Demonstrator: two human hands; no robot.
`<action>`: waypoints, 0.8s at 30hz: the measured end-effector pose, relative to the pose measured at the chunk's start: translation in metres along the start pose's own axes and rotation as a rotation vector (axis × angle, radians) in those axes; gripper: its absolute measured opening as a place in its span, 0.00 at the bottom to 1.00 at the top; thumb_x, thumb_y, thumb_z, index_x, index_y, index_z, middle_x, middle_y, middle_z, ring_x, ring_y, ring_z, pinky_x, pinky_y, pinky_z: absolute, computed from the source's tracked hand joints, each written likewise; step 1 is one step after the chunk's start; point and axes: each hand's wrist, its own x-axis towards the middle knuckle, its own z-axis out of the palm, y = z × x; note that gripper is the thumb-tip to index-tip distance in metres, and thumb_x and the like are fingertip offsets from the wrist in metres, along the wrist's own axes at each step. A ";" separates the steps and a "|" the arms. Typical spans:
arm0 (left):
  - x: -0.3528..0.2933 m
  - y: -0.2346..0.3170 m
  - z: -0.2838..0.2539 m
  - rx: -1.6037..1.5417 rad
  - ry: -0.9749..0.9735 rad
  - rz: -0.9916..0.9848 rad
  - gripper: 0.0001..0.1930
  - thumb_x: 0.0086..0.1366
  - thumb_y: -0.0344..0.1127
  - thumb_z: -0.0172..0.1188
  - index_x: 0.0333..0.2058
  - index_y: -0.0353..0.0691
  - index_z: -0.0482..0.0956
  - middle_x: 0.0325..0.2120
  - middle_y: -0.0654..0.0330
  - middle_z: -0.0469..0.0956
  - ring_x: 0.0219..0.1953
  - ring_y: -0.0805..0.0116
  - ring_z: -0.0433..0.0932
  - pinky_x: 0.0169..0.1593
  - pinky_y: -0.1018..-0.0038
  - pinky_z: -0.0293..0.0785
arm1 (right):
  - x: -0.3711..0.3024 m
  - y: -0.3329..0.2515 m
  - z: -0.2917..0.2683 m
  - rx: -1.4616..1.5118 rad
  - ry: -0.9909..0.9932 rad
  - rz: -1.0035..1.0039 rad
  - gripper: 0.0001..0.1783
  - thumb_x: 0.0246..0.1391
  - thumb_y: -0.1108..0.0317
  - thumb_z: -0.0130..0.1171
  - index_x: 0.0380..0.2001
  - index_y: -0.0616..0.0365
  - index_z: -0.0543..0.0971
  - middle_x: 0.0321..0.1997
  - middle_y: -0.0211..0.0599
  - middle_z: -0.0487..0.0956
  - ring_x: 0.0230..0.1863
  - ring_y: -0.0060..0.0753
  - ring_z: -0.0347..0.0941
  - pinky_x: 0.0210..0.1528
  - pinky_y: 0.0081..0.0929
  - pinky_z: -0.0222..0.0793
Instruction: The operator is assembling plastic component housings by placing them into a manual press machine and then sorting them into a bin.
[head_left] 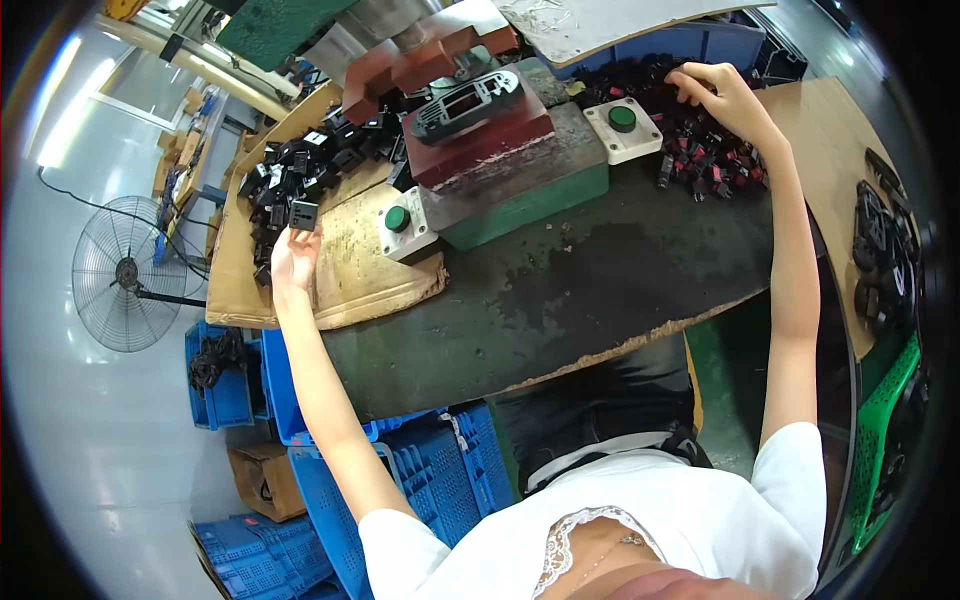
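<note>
My left hand point(296, 262) is closed on a small square black plastic part point(303, 215) with slots in its face, held up at the fingertips. Right beside it spreads a heap of similar black parts point(300, 165) on cardboard. My right hand point(725, 100) hovers over a pile of small black and red pieces point(705, 165); its fingers are curled, and what they hold, if anything, is hidden. Between my hands, a long black housing with cutouts point(467, 105) rests on the dark red block point(480, 150) of a press.
The press's reddish-brown upper block point(420, 68) hangs over the housing. White boxes with green buttons stand left point(408, 224) and right point(622, 130) of its base. The dark tabletop point(560, 275) has a worn front edge. Blue crates point(430, 470) stand below left, near a fan point(128, 272).
</note>
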 end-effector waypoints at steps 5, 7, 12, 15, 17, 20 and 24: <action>-0.022 0.018 -0.026 0.292 0.094 -0.129 0.10 0.66 0.31 0.46 0.43 0.34 0.69 0.29 0.58 0.74 0.27 0.67 0.74 0.27 0.79 0.70 | 0.021 0.007 0.045 0.062 -0.058 -0.091 0.12 0.57 0.68 0.52 0.34 0.70 0.76 0.24 0.40 0.77 0.26 0.27 0.73 0.34 0.22 0.69; 0.002 -0.019 0.035 0.524 0.157 -0.103 0.12 0.63 0.27 0.49 0.46 0.32 0.68 0.31 0.57 0.74 0.26 0.69 0.74 0.26 0.80 0.69 | -0.001 0.008 0.022 -0.077 -0.050 -0.025 0.09 0.53 0.72 0.54 0.33 0.69 0.77 0.27 0.42 0.78 0.30 0.32 0.75 0.36 0.25 0.70; -0.010 -0.018 0.074 1.169 0.374 -0.004 0.22 0.51 0.19 0.42 0.48 0.34 0.69 0.38 0.52 0.73 0.33 0.68 0.75 0.31 0.78 0.73 | 0.003 0.007 0.042 -0.149 -0.132 -0.137 0.09 0.44 0.79 0.56 0.33 0.66 0.77 0.39 0.42 0.77 0.40 0.45 0.73 0.43 0.31 0.70; -0.001 -0.004 0.030 1.537 0.271 0.863 0.25 0.45 0.20 0.46 0.47 0.35 0.72 0.42 0.50 0.71 0.47 0.57 0.71 0.50 0.69 0.69 | 0.011 0.009 0.056 -0.212 -0.075 -0.246 0.11 0.43 0.79 0.55 0.35 0.64 0.77 0.42 0.42 0.76 0.44 0.47 0.72 0.48 0.34 0.68; 0.002 -0.018 0.071 1.777 -0.042 1.121 0.32 0.40 0.18 0.46 0.50 0.41 0.72 0.49 0.49 0.69 0.54 0.51 0.65 0.56 0.65 0.64 | 0.006 0.011 0.052 -0.264 -0.103 -0.192 0.13 0.43 0.77 0.55 0.36 0.61 0.76 0.44 0.39 0.74 0.48 0.47 0.70 0.51 0.37 0.66; -0.001 -0.030 0.099 1.908 -0.250 0.906 0.28 0.48 0.21 0.51 0.52 0.38 0.69 0.55 0.50 0.67 0.58 0.52 0.64 0.62 0.64 0.58 | 0.002 0.017 0.050 -0.238 -0.049 -0.211 0.11 0.42 0.81 0.54 0.33 0.68 0.75 0.38 0.45 0.73 0.43 0.51 0.71 0.45 0.36 0.67; 0.003 -0.024 0.077 2.011 -0.174 0.642 0.24 0.57 0.33 0.58 0.53 0.35 0.68 0.57 0.48 0.63 0.60 0.52 0.60 0.63 0.67 0.57 | 0.010 0.011 0.055 -0.154 -0.099 -0.203 0.09 0.42 0.81 0.55 0.32 0.69 0.75 0.36 0.45 0.73 0.38 0.49 0.71 0.41 0.33 0.68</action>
